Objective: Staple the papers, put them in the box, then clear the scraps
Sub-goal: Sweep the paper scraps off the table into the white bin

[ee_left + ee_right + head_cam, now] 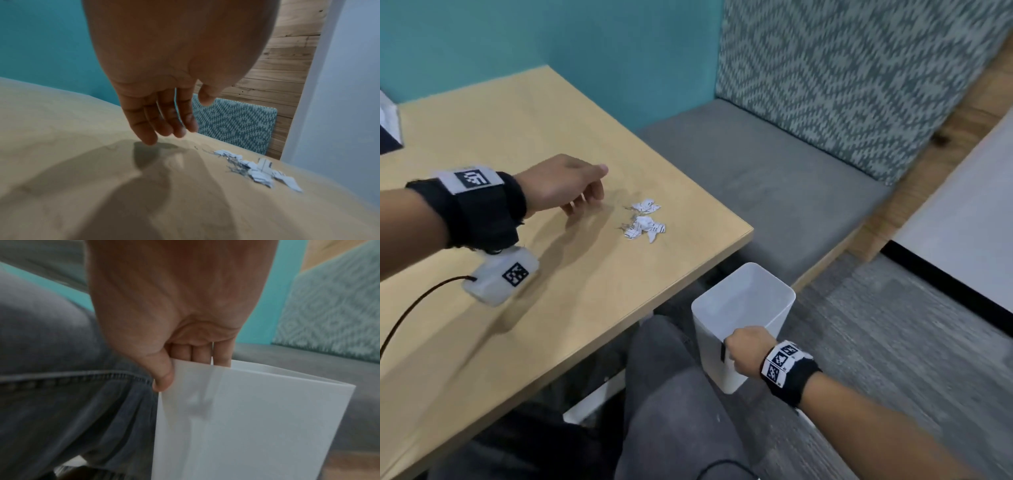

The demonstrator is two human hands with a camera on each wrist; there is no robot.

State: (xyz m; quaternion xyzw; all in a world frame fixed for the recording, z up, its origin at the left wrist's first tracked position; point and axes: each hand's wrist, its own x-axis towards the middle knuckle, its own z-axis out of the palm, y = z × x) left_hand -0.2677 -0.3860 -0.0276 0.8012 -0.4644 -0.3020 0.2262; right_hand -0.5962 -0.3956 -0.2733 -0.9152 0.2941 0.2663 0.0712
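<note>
White plastic bin (743,308) at lower centre of the head view, held below the counter (517,130) edge, beside a knee in grey jeans (671,394); open top up, slightly tilted, nothing visible inside. Gripped at its near rim by the right hand (744,349): in the right wrist view, fingers (197,352) hooked over the rim to the inside, thumb (162,376) pressed on the outer wall of the bin (257,418), showing faintly through the translucent plastic.

Paper scraps (645,222), white with printed lines, lying in a small cluster on the counter right of centre, near its right edge, roughly above the bin. In the left wrist view, scraps (259,170) at right of centre with thin metal bits among them, too blurred to identify.

Left hand (565,186) above the counter at left of centre, just left of the scraps and apart from them, holding nothing. Fingers (148,123) straight, close together, pointing down toward the counter (61,129); whether the lowest fingertip touches the surface cannot be told.

At the upper left edge of the head view, a dark and white object (390,126) partly cut off by the frame.
</note>
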